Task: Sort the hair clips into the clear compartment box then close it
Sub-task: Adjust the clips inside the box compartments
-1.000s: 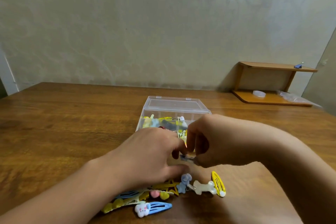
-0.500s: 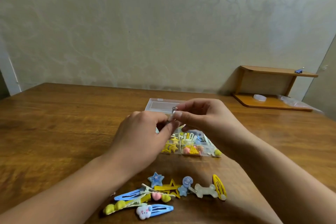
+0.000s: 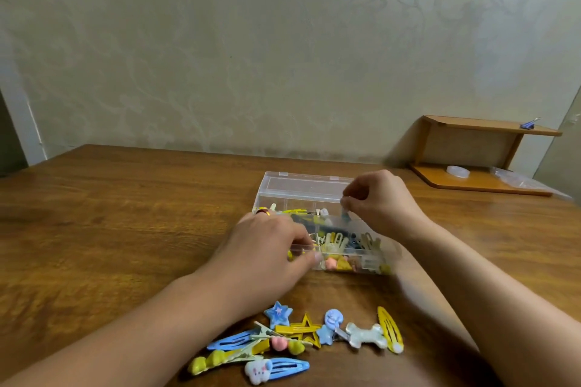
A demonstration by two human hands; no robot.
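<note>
Nearest the viewer, a loose heap of unsorted hair clips (image 3: pixel 301 339) lies on the wooden table (image 3: pixel 110 229) — the blue snap clip with a white bunny (image 3: pixel 276 367), the yellow oval snap clip (image 3: pixel 390 328) and the yellow star clip (image 3: pixel 301 330) among them. The heap looks unchanged from half a second ago, so most of the sorting is judged still to be done.

Beyond it, the left hand (image 3: pixel 267 248) has dropped from the shared mid-air hold and now rests at the near-left wall of the clear compartment box (image 3: pixel 371 261), fingers loosely curled against the rim; whether they hold anything cannot be told.

The right hand (image 3: pixel 377 201) has moved back and right, over the box's far-right compartment, thumb and fingers pinching a small clip (image 3: pixel 345 214) that hangs roughly upright, long axis near vertical, lower end dipping toward the compartment — a placement judged to be under way. The clip is too blurred to tell its type.

The box runs with its long axis left to right; its lid (image 3: pixel 301 187) stands open at the far side.

Farther off, right, a wooden shelf (image 3: pixel 484 160) stands against the wall.
</note>
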